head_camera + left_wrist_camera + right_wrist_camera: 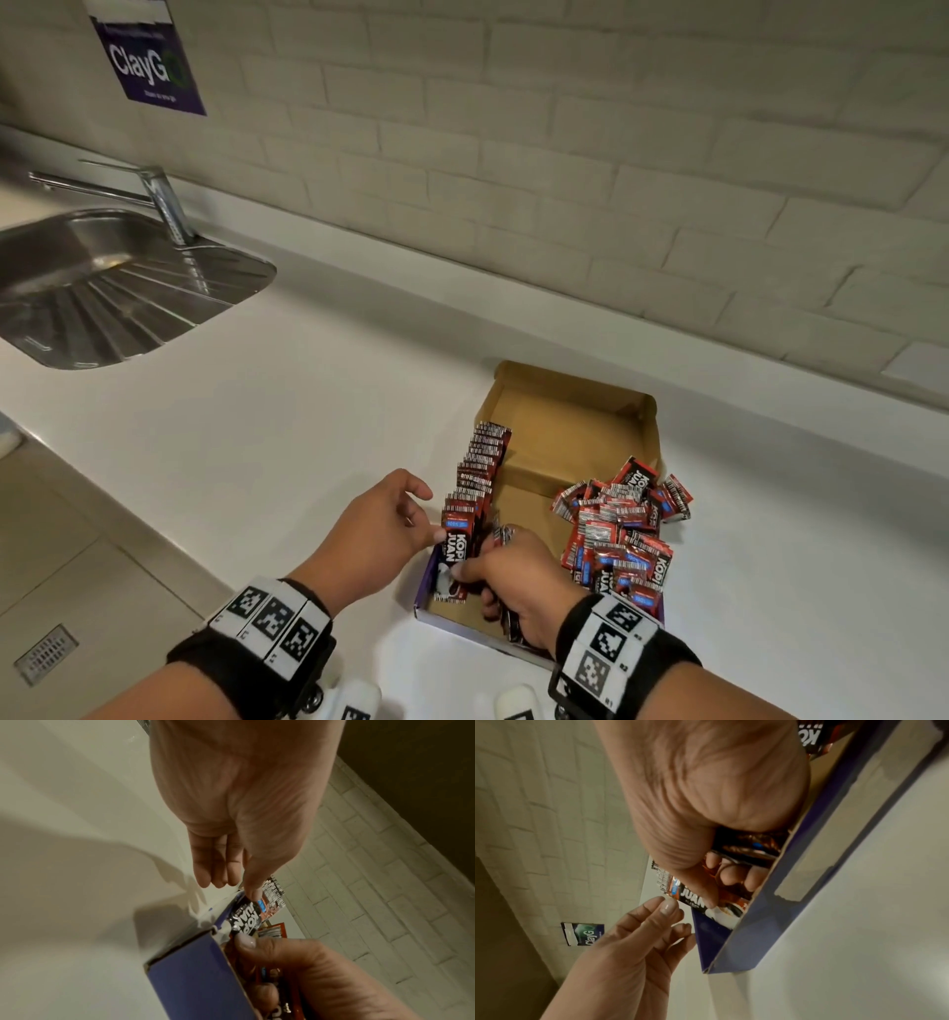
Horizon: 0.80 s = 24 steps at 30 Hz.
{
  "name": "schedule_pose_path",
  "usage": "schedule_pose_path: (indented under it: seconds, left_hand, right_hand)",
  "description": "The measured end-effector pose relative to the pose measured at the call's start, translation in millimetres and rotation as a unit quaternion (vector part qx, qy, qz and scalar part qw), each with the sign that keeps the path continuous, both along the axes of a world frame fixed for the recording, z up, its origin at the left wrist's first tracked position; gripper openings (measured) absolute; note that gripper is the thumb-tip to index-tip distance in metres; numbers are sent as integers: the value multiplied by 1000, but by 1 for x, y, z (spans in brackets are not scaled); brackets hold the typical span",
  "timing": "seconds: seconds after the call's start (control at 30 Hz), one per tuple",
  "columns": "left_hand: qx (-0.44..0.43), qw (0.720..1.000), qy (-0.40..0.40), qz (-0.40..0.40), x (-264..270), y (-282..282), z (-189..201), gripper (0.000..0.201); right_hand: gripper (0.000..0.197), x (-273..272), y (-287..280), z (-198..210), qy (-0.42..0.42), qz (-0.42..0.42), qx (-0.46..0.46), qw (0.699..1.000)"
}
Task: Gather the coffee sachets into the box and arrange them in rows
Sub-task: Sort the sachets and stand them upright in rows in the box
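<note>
An open cardboard box [575, 383] with purple outer walls [192, 973] lies on the white counter. A row of red-and-black coffee sachets [480, 473] stands along its left wall. A loose pile of sachets [616, 534] fills its right side. My left hand [426, 514] is outside the left wall, fingers relaxed, thumb tip touching the top of the front sachet [246, 914]. My right hand [493, 575] is inside the box's near end, fingers curled round a small bundle of sachets [746, 850], thumb pressing the front sachet [693, 896].
A steel sink [102, 288] with a tap [159, 200] sits at the far left of the counter. A purple poster [149, 56] hangs on the brick wall. The counter's front edge runs at the lower left, with a floor drain [45, 652] below.
</note>
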State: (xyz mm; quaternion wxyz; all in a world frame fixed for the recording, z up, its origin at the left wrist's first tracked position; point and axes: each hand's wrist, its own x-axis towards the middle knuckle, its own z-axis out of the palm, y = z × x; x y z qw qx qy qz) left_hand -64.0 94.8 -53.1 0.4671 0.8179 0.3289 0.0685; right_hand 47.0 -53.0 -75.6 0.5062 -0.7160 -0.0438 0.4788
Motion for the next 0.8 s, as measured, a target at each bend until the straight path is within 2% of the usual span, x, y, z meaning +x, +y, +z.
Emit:
schedule_pose_path:
  seconds: [0.13,0.3,0.47,0.6,0.8]
  left_hand:
    - [14,999,33,-15,-1,-1,-4,37]
    - [24,993,91,-70,0,-4,-9,61]
    - [19,987,109,-118,0,-13,-7,62]
    - [68,978,144,-134,1,-18,-13,79]
    - [109,973,146,-143,8,-22,-17,69]
  right_hand:
    - [36,2,-3,-6,21,-29,25,999]
    - [43,0,-6,-3,22,-13,63,998]
    - [39,0,-4,-3,-16,-33,57,998]
    - [32,5,-3,-2,-8,-70,68,995]
    - [29,9,1,1,12,-41,78,996]
